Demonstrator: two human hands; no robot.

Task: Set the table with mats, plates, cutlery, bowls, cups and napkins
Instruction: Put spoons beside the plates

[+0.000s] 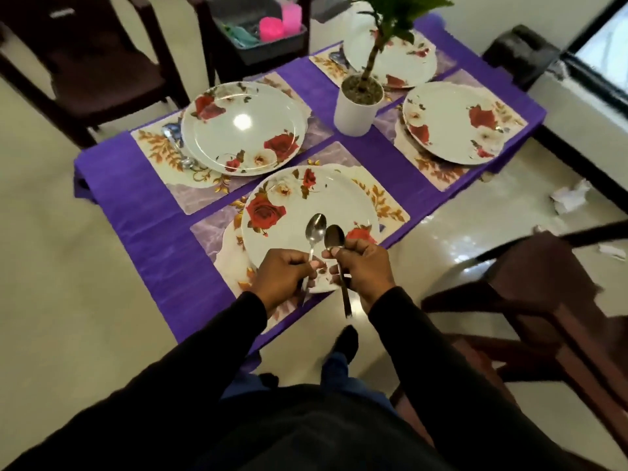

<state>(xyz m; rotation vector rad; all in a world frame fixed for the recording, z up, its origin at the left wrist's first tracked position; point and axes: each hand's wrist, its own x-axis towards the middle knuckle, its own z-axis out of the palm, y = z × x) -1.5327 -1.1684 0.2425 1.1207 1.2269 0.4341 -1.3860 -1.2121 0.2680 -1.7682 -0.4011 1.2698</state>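
Note:
Several floral plates sit on patterned mats on the purple-covered table (142, 212). Over the nearest plate (299, 212) my left hand (283, 277) grips a silver spoon (314, 229) by its handle, bowl pointing away. Beside it, my right hand (362, 266) grips a second, darker-looking spoon (334, 237), whose handle sticks out below the hand past the table edge. A spoon (173, 141) lies on the mat left of the far-left plate (243, 125). Another piece of cutlery (338, 57) lies beside the back plate (407, 52). The right plate (457, 122) has no cutlery in sight.
A white pot with a green plant (356, 103) stands mid-table. A dark bin holding pink cups (277, 23) and other items rests on a chair at the back. Dark wooden chairs stand at the left back (85, 62) and right front (543, 300). Crumpled paper (571, 197) lies on the floor.

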